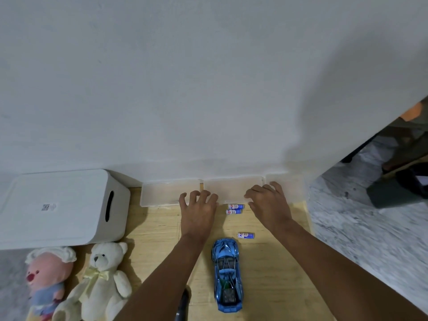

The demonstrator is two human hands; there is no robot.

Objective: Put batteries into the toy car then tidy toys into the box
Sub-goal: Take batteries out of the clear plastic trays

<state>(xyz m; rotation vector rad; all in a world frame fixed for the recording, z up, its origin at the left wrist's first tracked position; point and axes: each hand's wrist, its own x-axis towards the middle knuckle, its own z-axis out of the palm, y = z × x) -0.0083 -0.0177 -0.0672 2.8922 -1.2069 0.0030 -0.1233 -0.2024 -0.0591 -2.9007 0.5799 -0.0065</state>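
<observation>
A shiny blue toy car [227,274] lies on the wooden board, nose pointing away from me. Three blue-and-white batteries lie ahead of it: two side by side [235,209] between my hands and one [246,235] just off the car's nose. My left hand [198,210] and my right hand [268,203] hover palm down with loosely spread fingers, holding nothing, at the near edges of clear plastic trays [166,193] along the wall. A white lidded box [62,208] stands at the left. A white teddy bear [102,281] and a pink plush doll [47,281] lie in front of it.
A white wall rises right behind the trays. The wooden board [273,274] ends at the right on a grey marbled floor [370,228], where dark objects stand at the far right. A dark cylindrical object [184,302] lies under my left forearm.
</observation>
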